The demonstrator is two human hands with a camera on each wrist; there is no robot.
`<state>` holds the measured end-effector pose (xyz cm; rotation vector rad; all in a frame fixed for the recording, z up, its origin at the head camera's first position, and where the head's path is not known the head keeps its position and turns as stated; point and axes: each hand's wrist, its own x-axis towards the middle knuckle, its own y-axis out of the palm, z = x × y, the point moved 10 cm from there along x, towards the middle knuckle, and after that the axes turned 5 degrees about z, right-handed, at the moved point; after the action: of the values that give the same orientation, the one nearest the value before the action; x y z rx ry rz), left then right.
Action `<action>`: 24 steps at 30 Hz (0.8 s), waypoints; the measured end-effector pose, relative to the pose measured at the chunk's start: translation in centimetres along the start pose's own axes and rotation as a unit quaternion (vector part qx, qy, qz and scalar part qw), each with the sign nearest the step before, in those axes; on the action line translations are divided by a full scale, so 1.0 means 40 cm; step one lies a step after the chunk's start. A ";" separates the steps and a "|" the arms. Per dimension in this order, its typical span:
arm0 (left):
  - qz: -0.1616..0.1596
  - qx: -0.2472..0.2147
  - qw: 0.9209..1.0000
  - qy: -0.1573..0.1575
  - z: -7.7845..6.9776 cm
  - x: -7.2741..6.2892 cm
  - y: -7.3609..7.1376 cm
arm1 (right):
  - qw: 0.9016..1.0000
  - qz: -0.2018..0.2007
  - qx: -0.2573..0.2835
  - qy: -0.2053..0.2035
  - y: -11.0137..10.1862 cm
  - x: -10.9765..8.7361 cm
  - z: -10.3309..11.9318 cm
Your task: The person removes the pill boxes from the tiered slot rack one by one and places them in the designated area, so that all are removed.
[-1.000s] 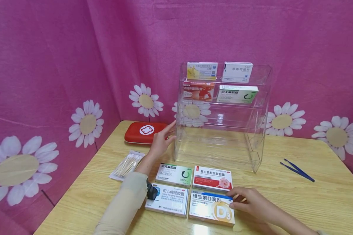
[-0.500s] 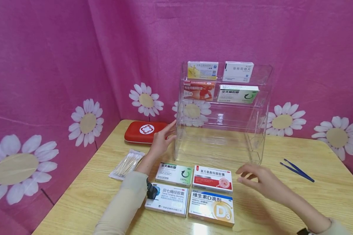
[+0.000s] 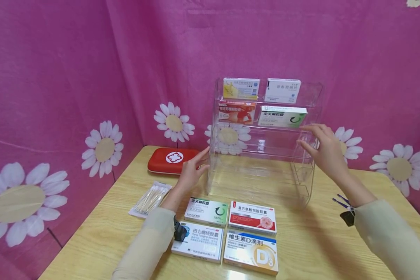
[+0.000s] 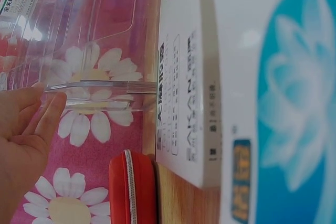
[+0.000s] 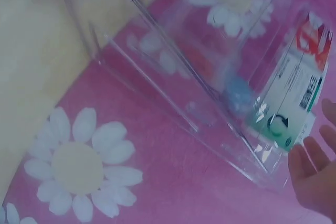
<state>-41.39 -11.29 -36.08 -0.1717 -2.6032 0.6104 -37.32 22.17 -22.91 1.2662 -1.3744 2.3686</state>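
My left hand touches the left side panel of a clear acrylic display rack with extended fingers, as the left wrist view also shows. Raised beside the rack's right edge is my right hand, thumb and fingers apart, holding nothing. Its fingertips come close to a green-and-white medicine box on the second tier; contact with the rack cannot be told. A red box shares that tier. A yellow-and-white box and a white box fill the top one.
Before the rack lie a green-and-white box, a red-and-white box, a white-and-blue box and a vitamin D box. A red zip case and cotton swabs are left. Blue tweezers, partly hidden, lie right.
My right hand has left the vitamin D box and risen up and rightward to the rack's right edge. The left hand stays at the rack's left side.
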 end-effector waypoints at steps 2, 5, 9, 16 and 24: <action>0.002 0.002 1.000 0.000 0.000 0.000 0.001 | 1.000 -0.009 -0.006 0.012 -0.006 0.025 -0.015; 0.002 0.004 1.000 0.001 0.000 0.001 0.000 | 0.999 -0.021 -0.020 0.016 -0.013 0.060 -0.032; -0.002 0.006 1.000 -0.002 0.004 0.001 -0.001 | 0.999 -0.026 -0.034 0.021 -0.011 0.102 -0.057; 0.001 -0.004 1.000 -0.004 0.008 -0.003 0.005 | 0.998 -0.001 -0.056 0.039 0.014 0.138 -0.090; 0.001 -0.006 1.000 0.005 0.004 -0.003 0.001 | 0.996 0.003 -0.081 0.040 0.034 0.153 -0.089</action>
<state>-41.34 -11.33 -36.26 -0.1809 -2.5972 0.5919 -44.04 22.34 -20.29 1.1133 -1.5109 2.2329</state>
